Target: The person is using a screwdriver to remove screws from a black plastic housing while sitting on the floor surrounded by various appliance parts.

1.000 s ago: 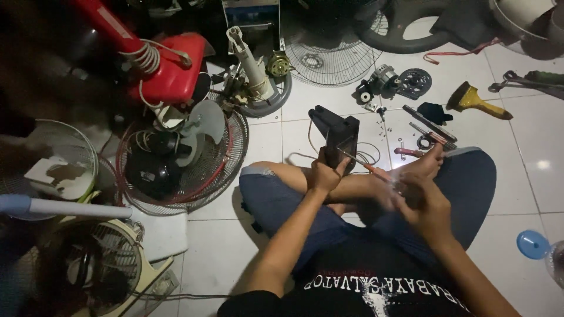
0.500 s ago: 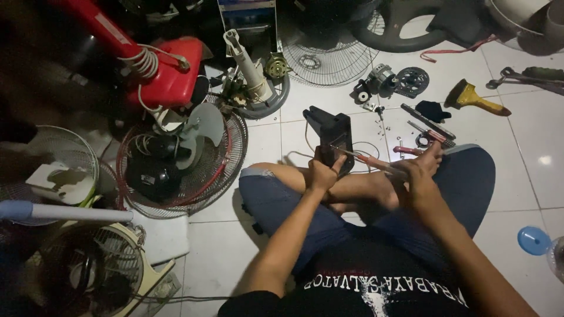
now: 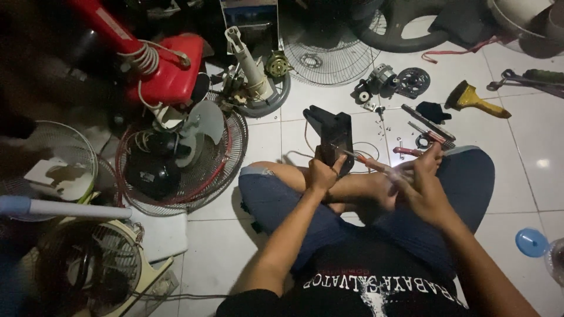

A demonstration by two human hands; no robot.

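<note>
left hand [image 3: 323, 173] gripping black housing [image 3: 332, 136], right hand [image 3: 418, 186] holding screwdriver [image 3: 369, 162]

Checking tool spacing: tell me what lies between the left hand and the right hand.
In the head view, a thin red-handled tool spans the gap from the right hand to the black part gripped by the left hand; crossed legs lie beneath.

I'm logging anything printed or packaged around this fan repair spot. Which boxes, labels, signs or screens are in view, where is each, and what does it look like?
Box: top centre, behind the fan parts; upright rectangle, blue and white printed front, partly dark.
Sticker: on the black fan motor inside the red guard, left; small pale patch.
Shirt print: on the person's black T-shirt, bottom; white lettering.
No signs or screens.
</note>
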